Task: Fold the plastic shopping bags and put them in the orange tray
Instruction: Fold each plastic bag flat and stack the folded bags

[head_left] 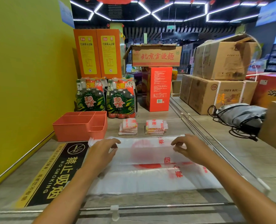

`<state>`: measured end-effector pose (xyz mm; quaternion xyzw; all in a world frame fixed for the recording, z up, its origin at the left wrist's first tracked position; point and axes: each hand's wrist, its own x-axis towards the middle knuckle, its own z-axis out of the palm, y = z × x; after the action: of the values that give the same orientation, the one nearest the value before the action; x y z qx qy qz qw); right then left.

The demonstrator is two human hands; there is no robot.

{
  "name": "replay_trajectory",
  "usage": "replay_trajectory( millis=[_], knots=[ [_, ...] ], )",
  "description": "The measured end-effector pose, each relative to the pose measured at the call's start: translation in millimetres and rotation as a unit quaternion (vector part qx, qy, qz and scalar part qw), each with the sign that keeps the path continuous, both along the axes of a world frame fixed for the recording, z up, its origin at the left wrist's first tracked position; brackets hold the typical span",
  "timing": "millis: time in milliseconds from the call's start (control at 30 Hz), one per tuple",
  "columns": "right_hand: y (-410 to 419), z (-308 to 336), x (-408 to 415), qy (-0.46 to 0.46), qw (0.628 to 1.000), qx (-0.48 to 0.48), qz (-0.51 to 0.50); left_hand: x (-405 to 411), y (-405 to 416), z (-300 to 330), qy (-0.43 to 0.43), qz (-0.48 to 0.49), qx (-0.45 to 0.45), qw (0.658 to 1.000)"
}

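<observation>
On the counter directly in front, the plastic bag (150, 173) lies flat, right of the orange tray (80, 125). Left hand (101, 149) and right hand (189, 147) each pinch its far folded edge. Film judged thin, limp, slippery; best gripped at edges, pressing creases down.

wall: yellow-green (29, 78), left
counter: grey wood-grain (222, 143)
ceiling: black, hexagonal strip lights (147, 8)
</observation>
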<state>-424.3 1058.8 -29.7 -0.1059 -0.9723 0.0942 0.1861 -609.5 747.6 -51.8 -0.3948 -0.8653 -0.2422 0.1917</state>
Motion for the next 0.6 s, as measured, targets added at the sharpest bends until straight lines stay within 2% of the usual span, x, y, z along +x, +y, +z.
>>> replay_trajectory(
  millis=[100,200,267,333,400,500,600],
  knots=[
    [0,-17,-9,0.034,0.999,0.028,-0.030,-7,2,-9,0.036,0.010,-0.009,0.999],
    [-11,-30,-13,0.009,0.998,0.060,-0.025,-6,10,-18,0.076,-0.064,-0.038,0.994],
    [-20,-34,-14,0.023,0.995,0.095,0.025,6,15,-18,0.035,-0.138,-0.053,0.988],
    [-29,-35,-12,0.022,0.994,0.060,0.092,19,20,-22,-0.016,-0.174,-0.100,0.979],
    [-36,-39,-9,-0.029,0.991,0.008,0.129,23,25,-28,-0.044,-0.179,-0.180,0.966],
    [-36,-46,-11,-0.118,0.985,-0.011,0.128,14,26,-36,-0.098,-0.167,-0.203,0.960],
    [-35,-45,-12,-0.145,0.981,-0.043,0.118,9,25,-40,-0.121,-0.162,-0.196,0.960]
  ],
)
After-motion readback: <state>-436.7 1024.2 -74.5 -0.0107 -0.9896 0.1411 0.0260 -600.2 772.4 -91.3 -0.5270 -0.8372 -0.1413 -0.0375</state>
